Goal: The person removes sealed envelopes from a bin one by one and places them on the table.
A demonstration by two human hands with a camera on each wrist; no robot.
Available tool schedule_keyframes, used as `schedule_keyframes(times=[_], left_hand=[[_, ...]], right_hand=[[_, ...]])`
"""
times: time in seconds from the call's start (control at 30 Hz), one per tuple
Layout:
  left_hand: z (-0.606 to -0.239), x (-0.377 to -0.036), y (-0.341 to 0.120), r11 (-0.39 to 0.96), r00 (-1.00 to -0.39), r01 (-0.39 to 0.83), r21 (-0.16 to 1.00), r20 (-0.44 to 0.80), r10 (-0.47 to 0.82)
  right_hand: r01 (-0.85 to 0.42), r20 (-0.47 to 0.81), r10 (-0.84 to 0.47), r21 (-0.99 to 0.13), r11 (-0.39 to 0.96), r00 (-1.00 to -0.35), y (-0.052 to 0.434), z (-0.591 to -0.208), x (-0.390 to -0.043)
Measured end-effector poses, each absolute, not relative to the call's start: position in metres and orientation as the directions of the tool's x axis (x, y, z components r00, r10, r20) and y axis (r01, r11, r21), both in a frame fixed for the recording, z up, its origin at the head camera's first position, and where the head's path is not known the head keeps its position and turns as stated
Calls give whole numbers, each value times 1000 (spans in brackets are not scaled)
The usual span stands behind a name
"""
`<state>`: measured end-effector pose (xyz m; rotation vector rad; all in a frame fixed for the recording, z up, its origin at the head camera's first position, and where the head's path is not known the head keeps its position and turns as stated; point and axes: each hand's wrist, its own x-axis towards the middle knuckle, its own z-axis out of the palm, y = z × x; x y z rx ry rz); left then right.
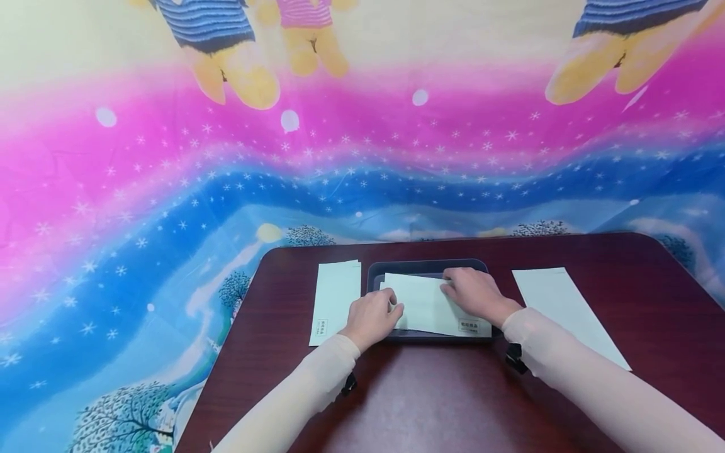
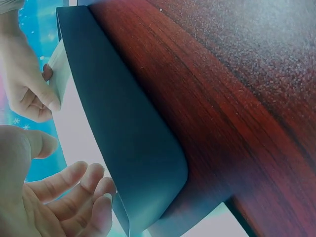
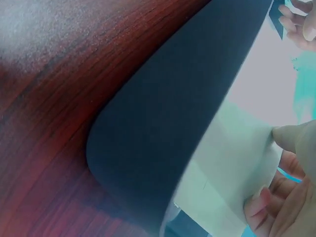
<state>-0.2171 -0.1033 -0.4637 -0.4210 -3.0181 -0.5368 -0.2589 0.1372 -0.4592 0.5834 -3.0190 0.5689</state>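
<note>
A dark tray (image 1: 426, 266) sits at the far middle of the table with pale green envelopes (image 1: 421, 308) in it, the top one bearing a small printed box at its lower right corner. My right hand (image 1: 474, 293) pinches the top envelope at its far right edge; in the right wrist view the thumb (image 3: 289, 137) lies on its face and the fingers curl at the edge. Over the tray's left end hovers my left hand (image 1: 372, 316), its fingers loosely bent and thumb apart, with nothing between them in the left wrist view (image 2: 69, 197).
Left of the tray lies a small stack of pale envelopes (image 1: 337, 294), slightly fanned, with a printed box. Another pale envelope (image 1: 566, 314) lies slanted to the right, partly behind the right sleeve. A patterned cloth (image 1: 362, 138) hangs behind the dark red table (image 1: 430, 390).
</note>
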Motion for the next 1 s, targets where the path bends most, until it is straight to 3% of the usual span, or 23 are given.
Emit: schedule_keyframes(times=[1.0], left_hand=[[-461, -217, -97, 903, -955, 282, 323, 181, 234]], right_hand=[[-233, 116, -203, -430, 872, -972, 162, -431, -259]])
